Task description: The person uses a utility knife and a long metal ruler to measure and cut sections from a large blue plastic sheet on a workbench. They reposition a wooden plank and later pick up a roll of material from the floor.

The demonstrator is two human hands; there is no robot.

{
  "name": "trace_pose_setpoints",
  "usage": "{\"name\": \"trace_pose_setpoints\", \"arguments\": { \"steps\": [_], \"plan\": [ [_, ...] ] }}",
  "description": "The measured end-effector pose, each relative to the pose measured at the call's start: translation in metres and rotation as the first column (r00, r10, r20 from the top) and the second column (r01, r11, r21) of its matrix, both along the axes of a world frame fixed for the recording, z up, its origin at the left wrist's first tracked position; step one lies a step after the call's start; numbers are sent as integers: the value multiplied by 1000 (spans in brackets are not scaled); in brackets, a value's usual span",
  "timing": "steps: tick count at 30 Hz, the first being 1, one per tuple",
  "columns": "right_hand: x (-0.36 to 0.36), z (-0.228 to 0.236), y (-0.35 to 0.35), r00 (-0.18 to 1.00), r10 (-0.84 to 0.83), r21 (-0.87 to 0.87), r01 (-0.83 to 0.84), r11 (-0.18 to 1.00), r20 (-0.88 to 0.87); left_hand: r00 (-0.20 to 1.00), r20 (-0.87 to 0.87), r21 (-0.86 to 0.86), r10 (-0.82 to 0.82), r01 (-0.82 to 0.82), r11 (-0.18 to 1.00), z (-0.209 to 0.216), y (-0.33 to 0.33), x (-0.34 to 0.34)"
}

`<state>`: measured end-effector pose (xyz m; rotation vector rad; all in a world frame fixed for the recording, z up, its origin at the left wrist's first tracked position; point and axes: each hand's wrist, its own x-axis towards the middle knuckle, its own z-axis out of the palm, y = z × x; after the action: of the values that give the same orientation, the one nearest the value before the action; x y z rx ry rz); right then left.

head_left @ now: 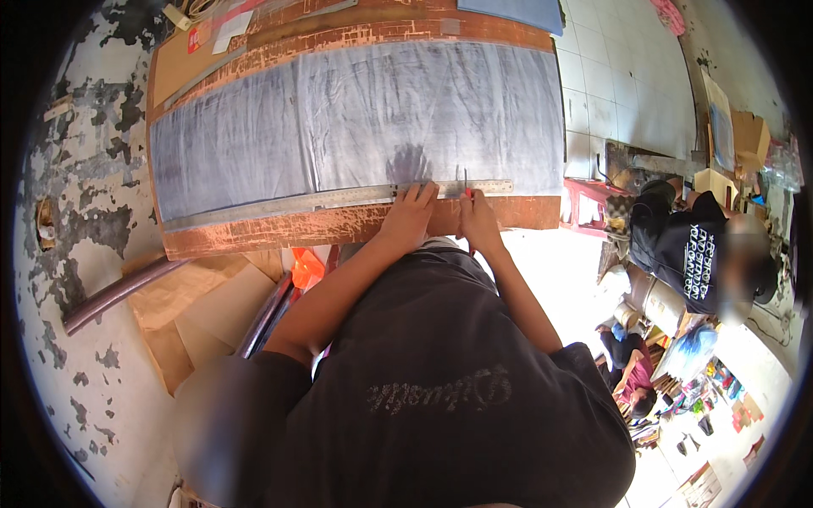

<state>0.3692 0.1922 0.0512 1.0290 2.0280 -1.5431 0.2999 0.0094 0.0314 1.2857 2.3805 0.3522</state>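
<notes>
A long metal ruler [339, 197] lies along the near edge of a streaky grey-blue sheet [364, 102], which looks like leather or vinyl. My left hand [411, 213] rests on the ruler, fingers flat and slightly spread, pressing it down. Just to the right, my right hand [479, 222] is closed around a red-handled cutter knife [467, 191]. Its thin blade points away from me and crosses the ruler near its right end. The handle is mostly hidden in the fist.
The worn brown table [364, 227] shows at the near and far edges. At the back lie a blue sheet [512, 10], strips and scraps. Rolls [127, 292] and brown paper [182, 292] are at lower left. Two people sit at right, near a red stool [584, 203].
</notes>
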Motion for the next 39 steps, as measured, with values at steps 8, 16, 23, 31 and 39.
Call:
{"name": "trace_pose_setpoints", "arguments": {
  "steps": [8, 16, 23, 31, 39],
  "plan": [
    [17, -58, -8, 969, 160, 258, -109, 960, -186, 1000, -22, -24, 9, -10, 1000, 3, 6, 3],
    [4, -19, -10, 993, 103, 147, -94, 985, -53, 997, -73, -8, 20, -20, 1000, -2, 7, 6],
    [14, -51, -7, 980, 146, 225, -113, 968, -136, 993, -118, 41, 26, -21, 999, -6, 9, 7],
    [19, -57, -7, 984, 120, 201, -92, 975, -129, 988, -153, 6, 20, -19, 1000, -7, 12, 10],
    [15, -41, -8, 994, 71, 94, -63, 994, -83, 982, -190, 3, 18, -18, 1000, -11, 13, 11]
  ]
}}
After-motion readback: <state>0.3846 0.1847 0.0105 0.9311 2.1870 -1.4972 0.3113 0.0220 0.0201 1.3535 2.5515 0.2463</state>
